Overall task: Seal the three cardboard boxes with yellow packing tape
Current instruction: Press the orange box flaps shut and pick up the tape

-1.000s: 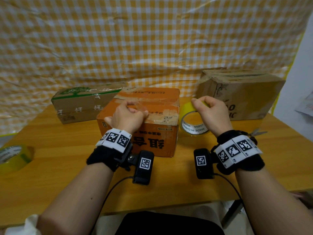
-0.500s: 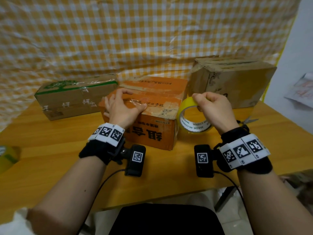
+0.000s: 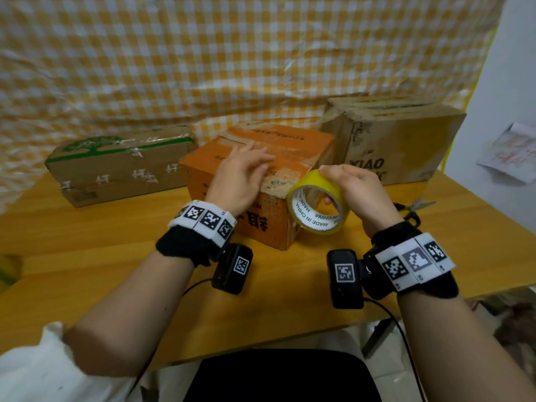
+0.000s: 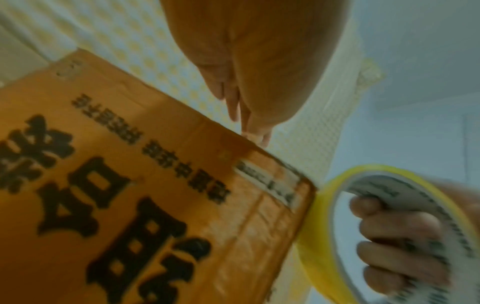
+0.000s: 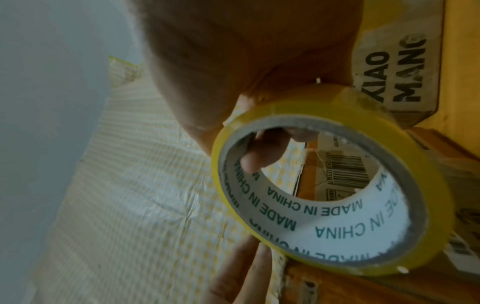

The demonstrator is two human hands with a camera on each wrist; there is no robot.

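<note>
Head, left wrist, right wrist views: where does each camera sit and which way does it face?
Head: worn on the head, looking down at the table, three boxes, both forearms and hands.
Left wrist: under the left hand, facing the orange box.
Right wrist: under the right hand, facing the tape roll that it grips.
Shared: tape roll and orange box appear in all three.

I am at a makeshift packing spot indoors. A checked plastic sheet point(image 3: 203, 53) hangs behind my wooden tabletop point(image 3: 87, 256). Worn boxes point(image 3: 121, 166) sit there.
</note>
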